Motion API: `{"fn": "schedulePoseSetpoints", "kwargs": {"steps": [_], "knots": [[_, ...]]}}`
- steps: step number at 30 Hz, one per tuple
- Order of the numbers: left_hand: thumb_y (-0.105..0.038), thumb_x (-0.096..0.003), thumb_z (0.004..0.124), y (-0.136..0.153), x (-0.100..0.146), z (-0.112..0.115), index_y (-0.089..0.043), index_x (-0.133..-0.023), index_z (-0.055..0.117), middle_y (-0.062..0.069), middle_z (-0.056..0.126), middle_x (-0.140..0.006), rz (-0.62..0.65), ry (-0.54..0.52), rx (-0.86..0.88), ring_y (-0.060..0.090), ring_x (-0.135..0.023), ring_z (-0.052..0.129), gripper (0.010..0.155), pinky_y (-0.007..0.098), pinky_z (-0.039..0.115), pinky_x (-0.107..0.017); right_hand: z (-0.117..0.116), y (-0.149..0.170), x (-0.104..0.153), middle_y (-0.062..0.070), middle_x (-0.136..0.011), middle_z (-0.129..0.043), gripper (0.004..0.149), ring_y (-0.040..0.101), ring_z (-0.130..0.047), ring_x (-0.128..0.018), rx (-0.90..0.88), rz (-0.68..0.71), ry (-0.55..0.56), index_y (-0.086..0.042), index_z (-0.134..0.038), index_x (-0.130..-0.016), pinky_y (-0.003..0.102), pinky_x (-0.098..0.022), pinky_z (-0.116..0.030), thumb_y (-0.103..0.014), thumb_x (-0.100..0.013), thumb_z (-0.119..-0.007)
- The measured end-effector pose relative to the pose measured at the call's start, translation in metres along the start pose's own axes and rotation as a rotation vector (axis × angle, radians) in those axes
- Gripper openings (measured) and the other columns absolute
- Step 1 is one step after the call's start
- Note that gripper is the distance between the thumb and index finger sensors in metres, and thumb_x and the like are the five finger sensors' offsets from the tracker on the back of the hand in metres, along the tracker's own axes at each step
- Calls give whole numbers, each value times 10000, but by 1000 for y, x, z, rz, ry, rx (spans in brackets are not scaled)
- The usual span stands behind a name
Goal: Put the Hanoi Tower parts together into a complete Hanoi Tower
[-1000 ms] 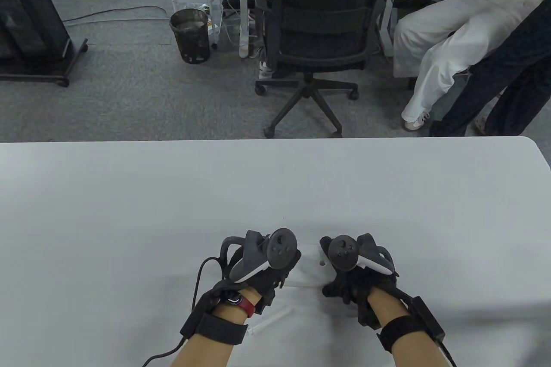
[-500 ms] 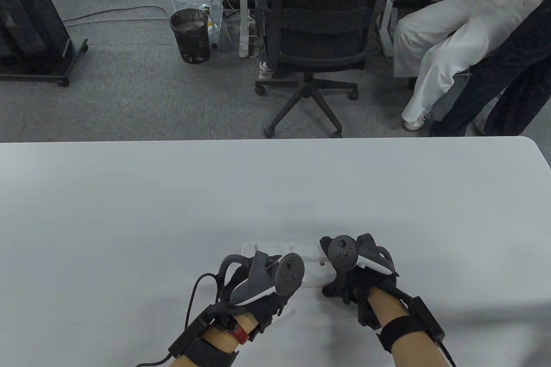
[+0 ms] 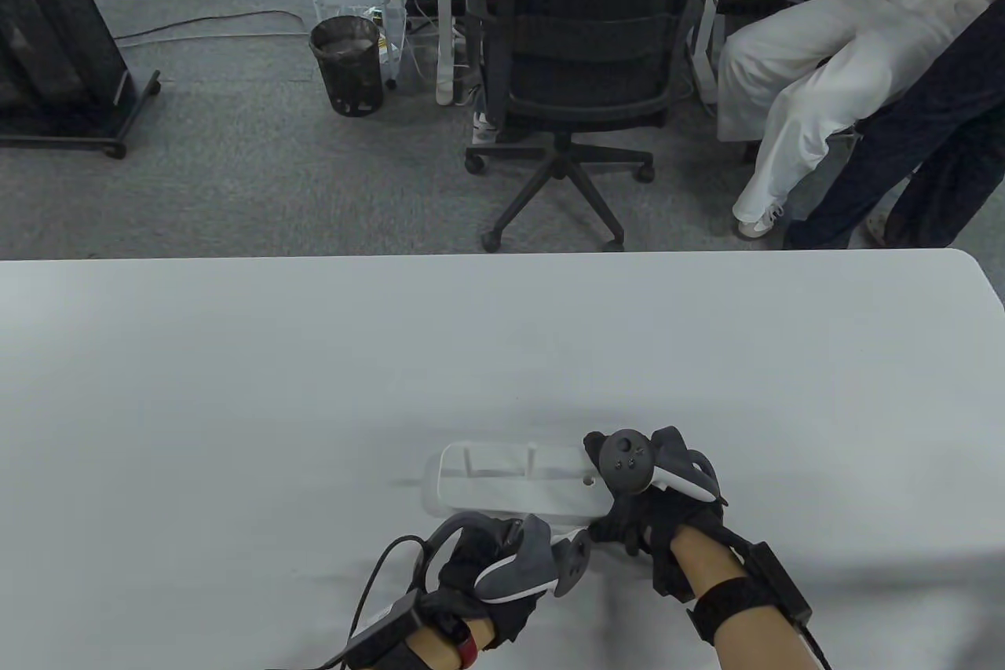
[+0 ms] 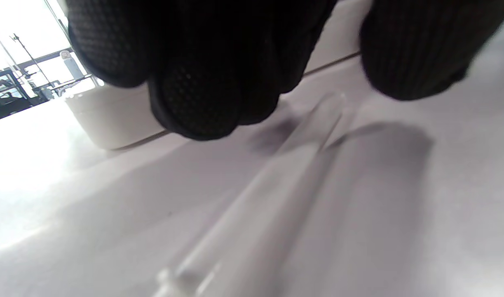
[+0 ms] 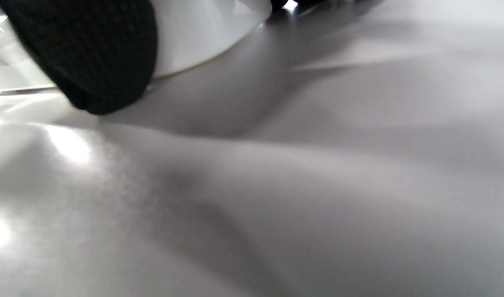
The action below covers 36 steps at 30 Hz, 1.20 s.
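Note:
The white Hanoi base (image 3: 502, 493) lies on the table with two white pegs (image 3: 469, 459) standing in it and one empty hole (image 3: 587, 479) near its right end. My right hand (image 3: 628, 514) grips the base's right end; in the right wrist view a gloved finger (image 5: 91, 53) lies against the base's side (image 5: 202, 33). My left hand (image 3: 502, 568) is just in front of the base, near me. In the left wrist view its fingers (image 4: 202, 82) hang apart over a loose white peg (image 4: 276, 185) lying on the table. No discs are in view.
The white table (image 3: 235, 387) reaches far left, right and back. Beyond its far edge stand a black office chair (image 3: 581, 73) and a seated person in white trousers (image 3: 816, 89).
My left hand has drawn back from the base toward me, uncovering the base and its two standing pegs, and now hangs over the loose peg. My right hand has not moved.

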<state>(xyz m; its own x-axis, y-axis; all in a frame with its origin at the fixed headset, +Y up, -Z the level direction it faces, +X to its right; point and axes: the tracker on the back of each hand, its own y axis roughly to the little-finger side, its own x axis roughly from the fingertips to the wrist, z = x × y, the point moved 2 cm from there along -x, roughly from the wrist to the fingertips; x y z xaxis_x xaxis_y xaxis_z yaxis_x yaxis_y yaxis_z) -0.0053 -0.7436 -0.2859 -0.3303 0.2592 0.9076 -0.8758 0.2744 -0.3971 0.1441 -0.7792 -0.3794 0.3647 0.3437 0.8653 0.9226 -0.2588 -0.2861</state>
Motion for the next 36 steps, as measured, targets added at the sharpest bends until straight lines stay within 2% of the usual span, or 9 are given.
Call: {"fn": "schedulePoseSetpoints", "kwargs": {"steps": [2,10,12,21,29,36], "knots": [[-565,-361,887,-1,-2,5,-163,-934,833,96,989,-776,1,40,-1,305,-533,1066,702,454,869,-467,0,0,0,154,-1094,-253,1112,426,-302,-1011,-1,0,0,-177,-106,-990,633,-706,-354,-443,-289,-926],[-520,-369,902,0,-4,6,-150,-915,839,93,988,-763,3,36,-1,300,-521,1063,663,452,869,-466,-1,1,0,155,-1094,-251,1111,427,-300,-1009,-6,5,4,-176,-105,-991,632,-707,-351,-443,-290,-925],[-479,-376,912,-1,-3,6,-129,-881,865,95,1015,-715,5,20,0,288,-473,1079,616,440,884,-437,0,1,0,155,-1094,-251,1110,427,-300,-1010,-4,5,3,-177,-106,-990,632,-707,-351,-444,-291,-925],[-398,-389,915,-11,-5,6,-107,-838,883,101,1034,-666,7,-4,-65,273,-436,1096,536,422,904,-412,0,1,-1,156,-1094,-251,1111,428,-300,-1010,-4,4,2,-177,-105,-990,633,-707,-350,-443,-290,-925],[-434,-364,916,-9,-5,7,-125,-804,896,88,1045,-625,7,-48,-86,257,-392,1098,539,412,909,-385,0,1,-1,156,-1094,-250,1111,427,-300,-1009,-2,2,1,-176,-104,-990,632,-707,-351,-443,-289,-925],[-447,-359,895,6,-5,3,-165,-805,898,70,1041,-638,2,-56,27,254,-401,1093,527,411,907,-390,-2,1,-2,155,-1094,-250,1110,428,-298,-1009,-2,1,0,-177,-104,-990,632,-707,-351,-444,-291,-924]]}}
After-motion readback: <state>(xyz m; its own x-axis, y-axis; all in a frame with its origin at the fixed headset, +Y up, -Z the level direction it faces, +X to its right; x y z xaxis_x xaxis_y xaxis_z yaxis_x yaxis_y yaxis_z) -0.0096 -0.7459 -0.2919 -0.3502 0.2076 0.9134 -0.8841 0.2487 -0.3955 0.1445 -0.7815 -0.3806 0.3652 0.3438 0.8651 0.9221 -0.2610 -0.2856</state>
